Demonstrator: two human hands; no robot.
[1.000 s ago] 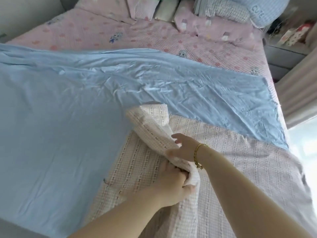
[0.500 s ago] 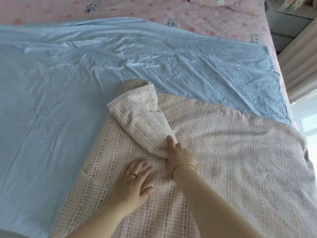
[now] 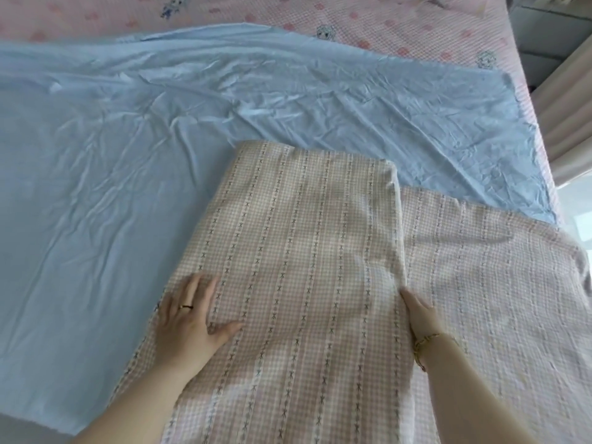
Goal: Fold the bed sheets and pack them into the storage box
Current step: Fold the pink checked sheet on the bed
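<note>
A pink checked sheet (image 3: pixel 304 251) with dotted stripes lies folded over itself on the bed, its folded edge running down the middle right. My left hand (image 3: pixel 189 318), wearing a ring, presses flat on the sheet's left part with fingers spread. My right hand (image 3: pixel 419 310), with a gold bracelet at the wrist, rests along the folded edge, fingers straight. Beneath it a wrinkled light blue sheet (image 3: pixel 128 161) is spread over most of the bed. No storage box is in view.
A pink patterned bed cover (image 3: pixel 384 24) shows along the far side. At the right stand a pale curtain (image 3: pixel 563 100) and bright window light. The bed's right edge runs beside the curtain.
The rolled corner of the pink checked sheet has been spread out flat into a folded layer. My left hand moved left and my right hand moved right along the fold.
</note>
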